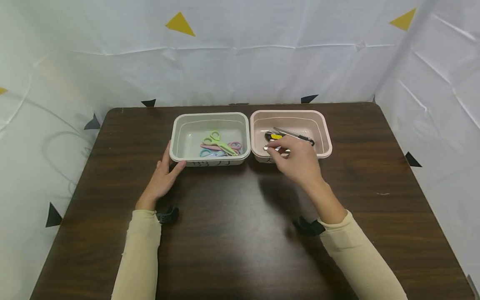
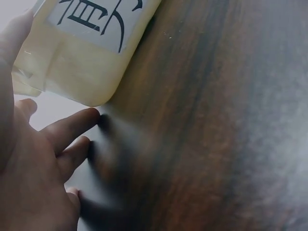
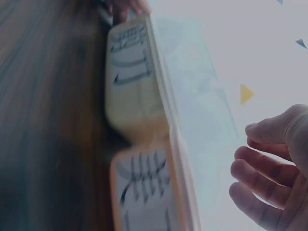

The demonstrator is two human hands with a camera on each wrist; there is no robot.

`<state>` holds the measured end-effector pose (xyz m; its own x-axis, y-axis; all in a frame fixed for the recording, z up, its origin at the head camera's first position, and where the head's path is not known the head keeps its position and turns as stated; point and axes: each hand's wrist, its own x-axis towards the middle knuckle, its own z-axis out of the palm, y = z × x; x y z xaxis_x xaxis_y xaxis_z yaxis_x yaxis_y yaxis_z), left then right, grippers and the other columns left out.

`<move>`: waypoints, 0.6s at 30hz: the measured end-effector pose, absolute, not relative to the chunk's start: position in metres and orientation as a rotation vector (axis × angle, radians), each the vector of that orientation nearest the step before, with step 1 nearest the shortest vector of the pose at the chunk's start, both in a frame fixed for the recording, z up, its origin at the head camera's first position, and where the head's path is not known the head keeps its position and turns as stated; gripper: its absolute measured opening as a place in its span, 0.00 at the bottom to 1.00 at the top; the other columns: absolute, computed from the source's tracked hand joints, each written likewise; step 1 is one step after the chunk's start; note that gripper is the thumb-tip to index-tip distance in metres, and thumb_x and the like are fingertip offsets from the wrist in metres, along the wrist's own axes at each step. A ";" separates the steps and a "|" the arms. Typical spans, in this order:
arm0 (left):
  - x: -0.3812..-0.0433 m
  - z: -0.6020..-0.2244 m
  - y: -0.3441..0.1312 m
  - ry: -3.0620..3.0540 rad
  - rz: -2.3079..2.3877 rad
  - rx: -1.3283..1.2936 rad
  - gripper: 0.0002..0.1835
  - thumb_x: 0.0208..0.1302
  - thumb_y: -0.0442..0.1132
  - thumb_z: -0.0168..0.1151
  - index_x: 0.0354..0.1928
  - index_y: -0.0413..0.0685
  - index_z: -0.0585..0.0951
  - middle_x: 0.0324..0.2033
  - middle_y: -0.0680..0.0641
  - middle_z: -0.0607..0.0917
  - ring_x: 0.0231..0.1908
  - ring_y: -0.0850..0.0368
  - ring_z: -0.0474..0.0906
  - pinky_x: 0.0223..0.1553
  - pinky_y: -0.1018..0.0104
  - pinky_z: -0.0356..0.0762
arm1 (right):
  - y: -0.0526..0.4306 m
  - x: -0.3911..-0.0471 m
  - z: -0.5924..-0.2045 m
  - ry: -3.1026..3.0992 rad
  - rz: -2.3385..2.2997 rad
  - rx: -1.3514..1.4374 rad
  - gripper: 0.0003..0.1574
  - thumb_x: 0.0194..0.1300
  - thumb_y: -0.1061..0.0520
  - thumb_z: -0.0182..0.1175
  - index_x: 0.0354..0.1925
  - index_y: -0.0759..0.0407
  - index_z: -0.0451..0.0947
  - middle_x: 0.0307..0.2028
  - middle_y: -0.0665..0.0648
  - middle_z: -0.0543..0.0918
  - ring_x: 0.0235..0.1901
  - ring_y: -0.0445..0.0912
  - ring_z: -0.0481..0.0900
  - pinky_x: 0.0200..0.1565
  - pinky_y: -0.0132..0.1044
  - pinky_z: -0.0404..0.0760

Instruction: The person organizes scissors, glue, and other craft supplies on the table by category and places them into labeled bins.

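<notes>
In the head view my left hand (image 1: 162, 179) rests at the near left corner of the grey-white plastic bin (image 1: 210, 159), thumb at its front and fingers along its side. Green scissors (image 1: 219, 143) lie in that bin on top of pink scissors (image 1: 235, 145) and a blue-handled pair (image 1: 206, 153). Over the front of the pink bin (image 1: 324, 141) hovers my right hand (image 1: 300, 160), fingers loosely bent. Below its fingertips shows a small silvery object (image 1: 266, 147), partly hidden. No item is visible between the fingers in the right wrist view.
Inside the pink bin lie a utility knife (image 1: 294, 135) and a black-and-yellow item (image 1: 275, 136). Both bins stand side by side near the back of the dark wooden table (image 1: 225, 233), with handwritten labels (image 2: 96, 19) on their fronts. White sheeting (image 1: 240, 71) surrounds the table.
</notes>
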<state>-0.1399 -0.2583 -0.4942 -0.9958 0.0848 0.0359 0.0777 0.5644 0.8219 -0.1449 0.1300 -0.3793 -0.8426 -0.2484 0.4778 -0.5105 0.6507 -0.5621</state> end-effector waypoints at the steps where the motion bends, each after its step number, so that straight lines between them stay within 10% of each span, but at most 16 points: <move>1: -0.140 -0.495 -0.258 2.772 1.451 0.144 0.44 0.72 0.57 0.53 0.78 0.69 0.37 0.75 0.45 0.55 0.73 0.46 0.51 0.69 0.38 0.28 | 0.137 -0.144 -0.381 -2.518 1.001 0.599 0.04 0.59 0.59 0.68 0.35 0.57 0.88 0.31 0.49 0.86 0.30 0.42 0.82 0.32 0.38 0.82; 13: -0.135 -0.498 -0.265 2.799 1.429 0.199 0.43 0.72 0.56 0.53 0.77 0.72 0.37 0.75 0.46 0.55 0.73 0.47 0.51 0.68 0.37 0.28 | 0.203 -0.121 -0.410 -2.551 0.790 0.329 0.14 0.61 0.53 0.70 0.46 0.52 0.87 0.40 0.49 0.84 0.27 0.44 0.78 0.29 0.44 0.71; 18: -0.125 -0.488 -0.275 2.905 1.166 0.149 0.47 0.70 0.62 0.52 0.78 0.67 0.35 0.75 0.43 0.53 0.74 0.42 0.44 0.67 0.34 0.26 | 0.226 -0.116 -0.414 -2.576 0.706 0.347 0.21 0.60 0.53 0.70 0.53 0.53 0.84 0.48 0.54 0.82 0.45 0.51 0.79 0.32 0.53 0.76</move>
